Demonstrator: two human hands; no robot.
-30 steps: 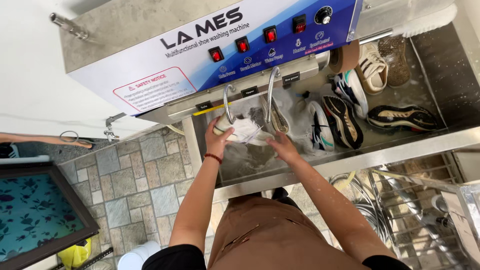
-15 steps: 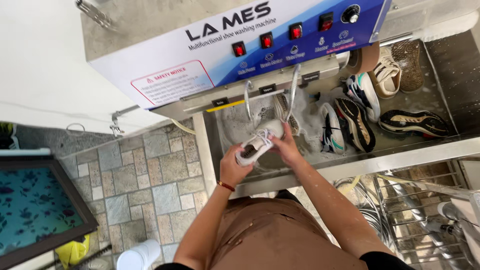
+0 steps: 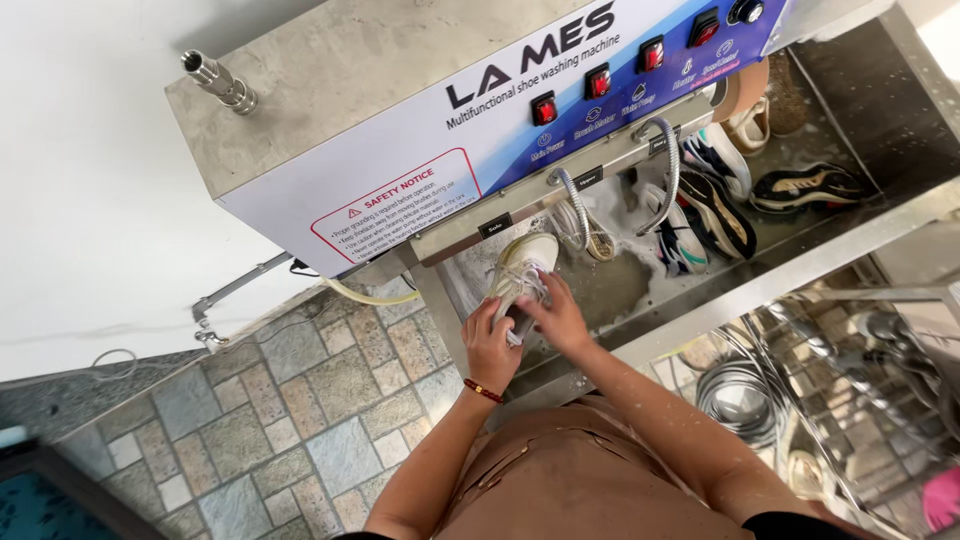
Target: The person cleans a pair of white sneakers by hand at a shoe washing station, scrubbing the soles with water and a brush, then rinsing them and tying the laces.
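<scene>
Over the wet steel trough [image 3: 700, 300]: left hand [image 3: 490, 345] and right hand [image 3: 555, 315] both clamped on one pale sneaker [image 3: 520, 275].
Sneaker mid-wash, I'd judge; several more shoes [image 3: 700, 200] wait at 2 o'clock, apparently undone.

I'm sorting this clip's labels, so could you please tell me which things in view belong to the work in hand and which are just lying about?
In hand:
- white sneaker, held by left hand and right hand
- steel wash basin
- flexible hoses

Lying about:
- other shoes in the basin
- coiled hose below
- tiled floor
</scene>
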